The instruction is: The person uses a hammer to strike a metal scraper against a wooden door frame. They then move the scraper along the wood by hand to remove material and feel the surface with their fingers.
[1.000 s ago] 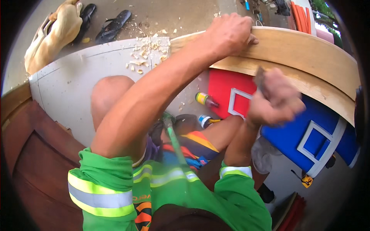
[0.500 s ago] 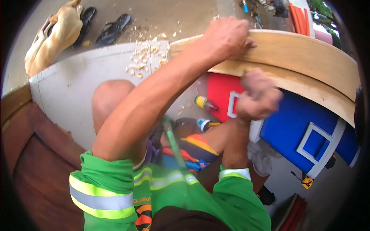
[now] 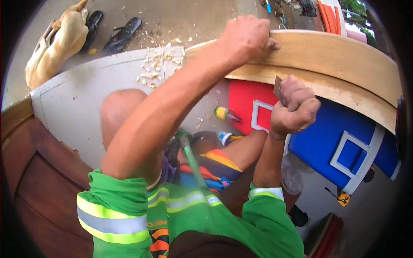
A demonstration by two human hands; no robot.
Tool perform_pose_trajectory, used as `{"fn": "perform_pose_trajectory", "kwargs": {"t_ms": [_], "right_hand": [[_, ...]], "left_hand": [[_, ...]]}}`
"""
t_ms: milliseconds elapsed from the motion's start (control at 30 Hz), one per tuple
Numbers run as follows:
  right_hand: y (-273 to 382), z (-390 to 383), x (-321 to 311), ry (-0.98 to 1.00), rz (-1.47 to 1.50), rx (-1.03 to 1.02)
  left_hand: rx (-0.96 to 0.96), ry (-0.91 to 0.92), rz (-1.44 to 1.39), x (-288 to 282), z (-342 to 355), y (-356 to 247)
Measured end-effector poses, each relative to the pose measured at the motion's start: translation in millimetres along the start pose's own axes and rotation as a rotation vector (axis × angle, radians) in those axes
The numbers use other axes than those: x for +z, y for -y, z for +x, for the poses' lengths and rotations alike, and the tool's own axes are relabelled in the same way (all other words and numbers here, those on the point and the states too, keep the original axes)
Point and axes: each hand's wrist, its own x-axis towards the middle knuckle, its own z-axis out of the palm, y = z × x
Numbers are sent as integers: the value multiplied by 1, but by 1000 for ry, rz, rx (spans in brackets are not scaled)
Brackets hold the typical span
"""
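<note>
A long pale wooden board [image 3: 327, 51] with a curved edge stands on its side across the far right. My left hand [image 3: 249, 36] is closed over the board's upper edge near its left end, fingers curled around it. Below it and to the right, my right hand [image 3: 297, 105] is closed in a fist around a thin, flat, scraper-like blade [image 3: 277, 87]. The blade's end pokes out of the fist close to the board's lower edge; whether it touches the wood I cannot tell. Most of the blade is hidden by my fingers.
Wood shavings [image 3: 161, 64] lie on a light grey panel [image 3: 64, 94]. Red and blue boxes [image 3: 327, 137] with white handles stand beneath the board. A bottle [image 3: 226, 114] lies near my leg. A dog [image 3: 56, 47] and dark slippers [image 3: 122, 35] are far left, brown panelled wood [image 3: 51, 172] nearer.
My right hand, blurred by motion before, has shifted slightly right, and the blade in it now shows clearly. The left hand keeps its hold on the board.
</note>
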Motion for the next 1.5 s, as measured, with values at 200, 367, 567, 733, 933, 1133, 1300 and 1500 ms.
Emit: {"fn": "perform_pose_trajectory", "kwargs": {"t_ms": [200,367,567,733,933,1133,1300,1500], "right_hand": [[-8,0,-14,26,-318,-247],[26,25,-4,-54,433,-35],[7,13,-5,-24,-90,-109],[-4,0,1,40,-171,18],[-6,8,-20,-124,-236,-156],[2,4,-8,-96,94,-52],[-10,-24,2,185,-300,200],[-21,-3,-17,-28,-385,-67]], "left_hand": [[34,-22,17,-3,-1,-4],[29,-37,38,-3,-3,-8],[-4,-9,30,-4,-8,-12],[54,-13,77,-3,-5,-10],[24,-45,68,1,-5,-21],[34,-17,34,3,-4,-20],[26,-32,25,3,-4,-4],[58,-74,25,2,-2,-8]]}}
